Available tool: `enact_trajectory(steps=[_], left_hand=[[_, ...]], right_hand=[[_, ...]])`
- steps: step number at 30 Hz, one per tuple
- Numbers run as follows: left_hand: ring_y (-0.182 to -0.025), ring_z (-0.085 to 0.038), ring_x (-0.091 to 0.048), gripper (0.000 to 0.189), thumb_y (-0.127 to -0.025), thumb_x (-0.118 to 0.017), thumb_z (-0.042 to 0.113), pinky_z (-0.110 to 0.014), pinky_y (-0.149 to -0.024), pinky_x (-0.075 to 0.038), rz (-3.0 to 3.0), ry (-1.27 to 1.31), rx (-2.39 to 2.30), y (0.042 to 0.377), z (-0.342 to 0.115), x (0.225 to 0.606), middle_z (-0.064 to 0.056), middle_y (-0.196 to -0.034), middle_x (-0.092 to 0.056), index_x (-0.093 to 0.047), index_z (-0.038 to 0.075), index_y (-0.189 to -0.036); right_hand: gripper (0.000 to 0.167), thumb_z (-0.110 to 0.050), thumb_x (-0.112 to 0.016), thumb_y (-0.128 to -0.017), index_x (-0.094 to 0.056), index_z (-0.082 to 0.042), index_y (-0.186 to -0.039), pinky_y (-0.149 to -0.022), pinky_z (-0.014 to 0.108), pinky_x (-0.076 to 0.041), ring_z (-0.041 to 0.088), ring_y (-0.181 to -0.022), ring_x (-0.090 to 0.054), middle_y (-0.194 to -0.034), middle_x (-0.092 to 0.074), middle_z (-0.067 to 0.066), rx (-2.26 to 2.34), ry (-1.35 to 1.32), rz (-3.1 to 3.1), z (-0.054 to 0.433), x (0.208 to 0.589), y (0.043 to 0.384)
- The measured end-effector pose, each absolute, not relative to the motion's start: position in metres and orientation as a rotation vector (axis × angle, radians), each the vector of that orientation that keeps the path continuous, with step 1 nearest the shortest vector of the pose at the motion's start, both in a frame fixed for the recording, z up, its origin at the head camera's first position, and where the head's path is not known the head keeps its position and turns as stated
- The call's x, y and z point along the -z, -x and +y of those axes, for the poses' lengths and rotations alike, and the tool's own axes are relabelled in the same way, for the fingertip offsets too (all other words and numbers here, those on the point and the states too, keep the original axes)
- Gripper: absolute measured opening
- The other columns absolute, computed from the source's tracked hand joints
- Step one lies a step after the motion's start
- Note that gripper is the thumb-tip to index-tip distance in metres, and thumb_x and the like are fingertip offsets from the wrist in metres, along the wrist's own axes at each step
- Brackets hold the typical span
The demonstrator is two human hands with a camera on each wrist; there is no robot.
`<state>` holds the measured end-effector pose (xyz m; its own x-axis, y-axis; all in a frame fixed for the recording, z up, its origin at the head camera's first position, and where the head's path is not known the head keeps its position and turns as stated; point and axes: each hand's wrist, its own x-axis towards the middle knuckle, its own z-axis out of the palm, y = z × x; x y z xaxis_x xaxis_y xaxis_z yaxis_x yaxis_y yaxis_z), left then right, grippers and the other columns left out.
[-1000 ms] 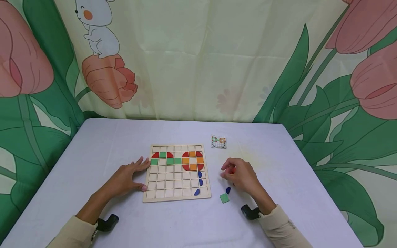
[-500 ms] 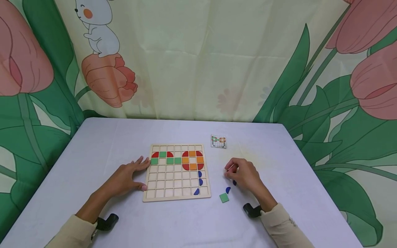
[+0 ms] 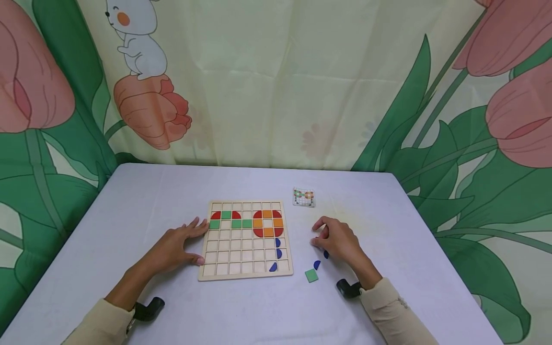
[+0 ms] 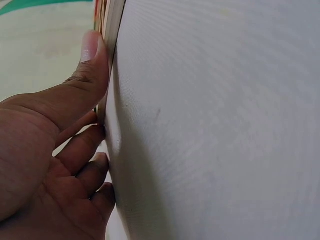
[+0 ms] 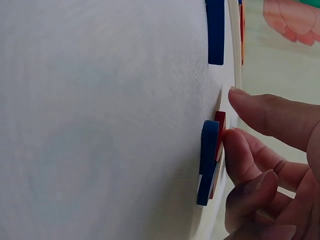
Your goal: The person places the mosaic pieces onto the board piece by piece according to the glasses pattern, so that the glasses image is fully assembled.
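My left hand [image 3: 178,247] rests at the left edge of a wooden grid board [image 3: 228,277], its thumb and fingertips against the rim. In the left wrist view, that thumb [image 4: 90,70] lies along the board's side. My right hand [image 3: 338,239] is low over the cloth right of the board, thumb and index finger apart. The right wrist view has its index fingertip right by a red piece [image 5: 220,125], which stands behind a blue piece [image 5: 207,160]. Another blue piece [image 3: 317,264] and a green square tile [image 3: 312,275] lie nearer the board's lower right corner.
Red rounded pieces, green squares [image 3: 247,224] and orange squares [image 3: 278,222] fill cells in the board's upper rows. Blue pieces [image 3: 279,253] sit down its right side. A small pattern card [image 3: 304,197] lies beyond the board. A printed curtain [image 3: 276,96] hangs behind the table.
My right hand has shifted slightly right, and its thumb and index finger have parted. The red piece seen at its fingers is now hidden in the head view; a blue piece shows under the hand.
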<state>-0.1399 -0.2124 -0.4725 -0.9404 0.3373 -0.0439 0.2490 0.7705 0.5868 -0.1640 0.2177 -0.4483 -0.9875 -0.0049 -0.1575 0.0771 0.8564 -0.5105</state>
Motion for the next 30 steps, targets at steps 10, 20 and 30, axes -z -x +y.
enact_trajectory(steps=[10,20,30], left_hand=[[-0.15,-0.063,-0.033,0.106,-0.067,-0.098,0.032,-0.078,-0.121,-0.025,2.821,-0.463,-0.9,0.142,-0.213,0.474,-0.026,-0.167,-0.037,-0.049,0.011,-0.159],[-0.15,-0.062,-0.035,0.105,-0.067,-0.098,0.033,-0.079,-0.12,-0.026,2.831,-0.465,-0.89,0.141,-0.212,0.473,-0.025,-0.166,-0.039,-0.05,0.012,-0.158],[-0.149,-0.065,-0.034,0.106,-0.068,-0.098,0.033,-0.081,-0.12,-0.023,2.809,-0.43,-0.887,0.141,-0.211,0.473,-0.026,-0.168,-0.036,-0.049,0.012,-0.159]], right_hand=[[0.021,-0.021,-0.089,-0.088,-0.074,-0.017,-0.103,-0.059,0.03,-0.045,0.018,-0.063,-0.061,-0.078,-0.066,0.002,0.751,-0.048,2.878,0.215,0.449,0.174],[0.023,-0.023,-0.089,-0.088,-0.073,-0.018,-0.104,-0.062,0.03,-0.047,0.02,-0.07,-0.062,-0.085,-0.067,0.003,0.722,-0.075,2.86,0.218,0.449,0.183],[0.022,-0.023,-0.088,-0.088,-0.074,-0.018,-0.104,-0.066,0.032,-0.047,0.021,-0.08,-0.063,-0.088,-0.069,0.003,0.709,-0.039,2.88,0.219,0.448,0.196]])
